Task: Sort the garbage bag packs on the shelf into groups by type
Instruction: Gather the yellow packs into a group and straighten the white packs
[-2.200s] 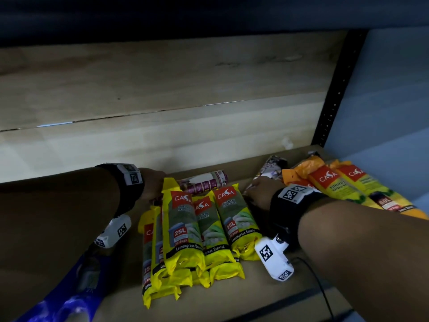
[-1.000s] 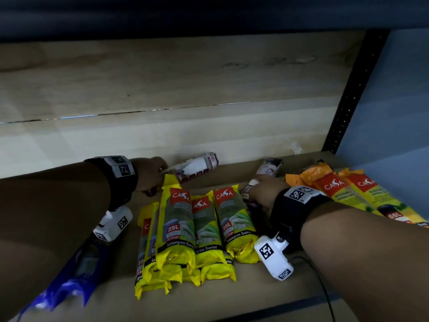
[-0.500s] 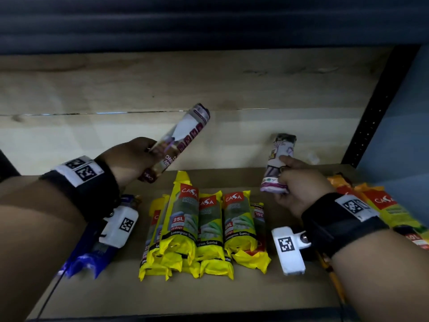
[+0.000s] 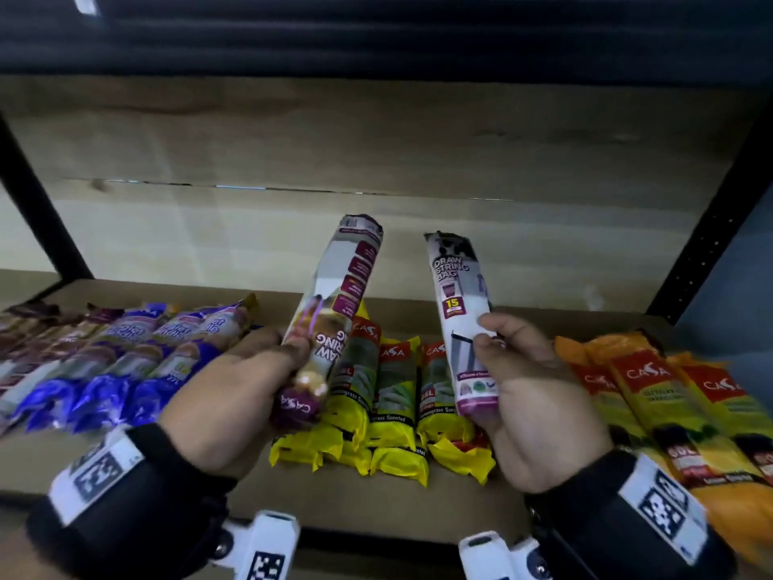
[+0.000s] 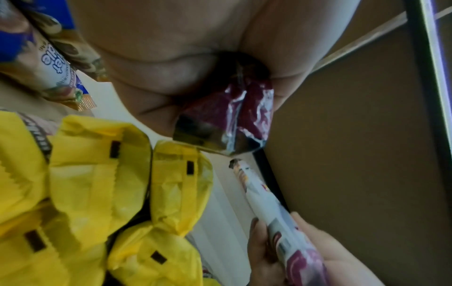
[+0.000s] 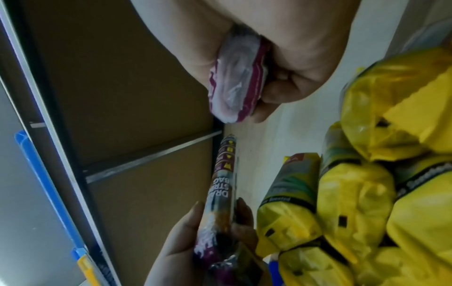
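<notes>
My left hand (image 4: 251, 383) grips a purple-and-white drawstring bag pack (image 4: 334, 311) near its lower end, tilted up to the right above the shelf. My right hand (image 4: 527, 383) holds a second drawstring bag pack (image 4: 460, 303) nearly upright beside it. In the left wrist view the purple end of the left pack (image 5: 229, 120) sticks out of my palm. In the right wrist view the end of the right pack (image 6: 234, 81) shows the same way. Below both hands lie several yellow 25L packs (image 4: 393, 391) side by side.
Several blue-and-purple packs (image 4: 125, 362) lie in a row at the left of the wooden shelf (image 4: 460, 491). Orange-and-yellow packs (image 4: 677, 412) lie at the right. Black uprights (image 4: 711, 232) frame the shelf, and a wooden back panel (image 4: 376, 152) closes it.
Both hands lifted a drawstring pack each from behind the yellow packs and raised them upright in front of me. My view moved back, showing the blue packs at the left.
</notes>
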